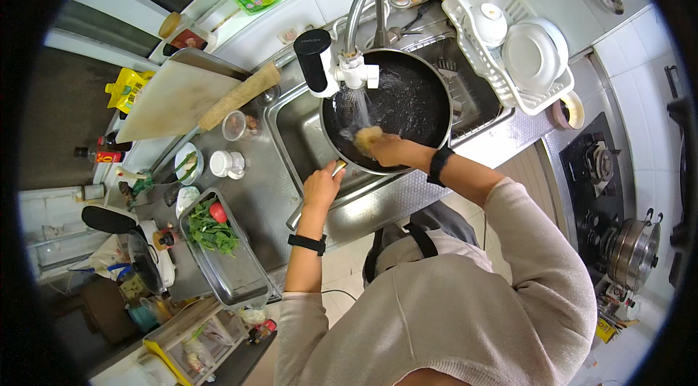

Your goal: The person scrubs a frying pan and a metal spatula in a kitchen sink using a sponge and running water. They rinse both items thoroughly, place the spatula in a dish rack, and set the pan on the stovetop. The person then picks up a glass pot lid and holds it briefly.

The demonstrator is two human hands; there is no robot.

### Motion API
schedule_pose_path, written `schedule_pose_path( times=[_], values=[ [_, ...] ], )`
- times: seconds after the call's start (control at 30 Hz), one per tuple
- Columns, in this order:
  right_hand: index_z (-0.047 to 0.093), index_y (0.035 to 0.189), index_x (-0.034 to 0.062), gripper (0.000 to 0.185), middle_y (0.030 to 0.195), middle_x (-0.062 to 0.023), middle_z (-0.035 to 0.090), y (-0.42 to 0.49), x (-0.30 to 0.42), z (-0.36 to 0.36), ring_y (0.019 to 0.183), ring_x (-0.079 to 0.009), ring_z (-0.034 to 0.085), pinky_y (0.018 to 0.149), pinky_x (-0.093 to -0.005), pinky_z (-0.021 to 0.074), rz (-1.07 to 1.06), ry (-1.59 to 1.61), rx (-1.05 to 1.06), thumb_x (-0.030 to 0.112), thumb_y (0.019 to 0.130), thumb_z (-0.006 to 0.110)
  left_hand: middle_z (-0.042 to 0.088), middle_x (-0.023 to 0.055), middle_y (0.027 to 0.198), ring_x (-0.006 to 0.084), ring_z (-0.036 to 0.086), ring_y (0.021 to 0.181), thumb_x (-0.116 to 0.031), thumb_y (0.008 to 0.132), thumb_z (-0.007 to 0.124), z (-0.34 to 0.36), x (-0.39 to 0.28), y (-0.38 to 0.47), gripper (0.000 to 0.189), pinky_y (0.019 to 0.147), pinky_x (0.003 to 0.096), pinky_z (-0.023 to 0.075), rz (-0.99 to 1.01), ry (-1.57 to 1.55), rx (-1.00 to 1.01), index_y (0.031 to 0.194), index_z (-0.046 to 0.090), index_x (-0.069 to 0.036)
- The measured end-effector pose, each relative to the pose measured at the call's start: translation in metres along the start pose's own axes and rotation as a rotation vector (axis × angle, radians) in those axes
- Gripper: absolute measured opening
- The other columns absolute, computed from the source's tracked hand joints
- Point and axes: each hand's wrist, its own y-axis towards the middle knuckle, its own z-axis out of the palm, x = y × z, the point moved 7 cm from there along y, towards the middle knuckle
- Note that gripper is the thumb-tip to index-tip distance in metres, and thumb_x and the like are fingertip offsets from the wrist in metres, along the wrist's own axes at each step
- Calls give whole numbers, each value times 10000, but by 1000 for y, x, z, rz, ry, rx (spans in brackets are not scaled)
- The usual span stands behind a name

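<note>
A black frying pan (414, 108) rests over the double sink (294, 135) beneath the faucet (360, 15). Water runs from the white tap-mounted filter (354, 72) into the pan. My left hand (320, 187) is closed around the pan's handle (294, 218), near where it meets the pan. In my right hand (388, 150) is a tan scrubber (368, 139), pressed to the pan's wet inside near the falling water. My fingers hide part of the scrubber, so its exact kind is unclear.
A white dish rack (518, 89) with bowls stands right of the sink. Left of it are a cutting board (177, 97), a white jar (226, 164) and a clear tray (232, 277) holding leafy greens (212, 228) and a tomato (218, 212). A gas stove (586, 168) lies far right.
</note>
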Motion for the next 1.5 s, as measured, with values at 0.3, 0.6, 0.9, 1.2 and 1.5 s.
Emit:
schedule_pose_path(
  times=[0.3,0.6,0.9,1.2,1.5],
  values=[
    [669,1037,133,249,1046,-151,643,-2,-60,-43,908,-337,630,769,-410,501,156,-180,-131,167,817,557,653,203,766,378,636,718,-370,868,561,10,2,-6,385,651,472,509,42,-20,-76,1127,606,-90],
    [657,1084,144,282,1049,-174,623,-60,-36,-81,928,-353,608,810,-401,487,301,332,-536,215,835,545,656,205,788,379,640,744,-350,868,566,4,-4,-3,363,665,473,511,51,57,-33,1107,595,-78],
    [654,1018,57,227,1027,-161,619,-109,-35,-66,950,-323,597,852,-346,467,233,403,-487,123,815,577,656,212,824,385,640,767,-337,885,550,10,-4,-3,346,672,476,515,10,111,49,1115,570,-79],
    [586,1128,49,305,1085,-168,585,-201,-140,-89,1001,-291,586,874,-344,453,501,474,-1130,84,826,567,656,194,781,370,645,734,-324,872,570,10,-8,-5,338,652,465,516,33,112,11,1088,559,-64],
    [443,1297,63,541,1295,-270,455,-127,-192,-113,1160,-425,469,944,-518,383,391,109,-791,197,797,601,661,196,806,371,647,766,-338,876,561,5,-11,-7,340,684,466,515,-16,136,40,1078,562,-65]
  ],
)
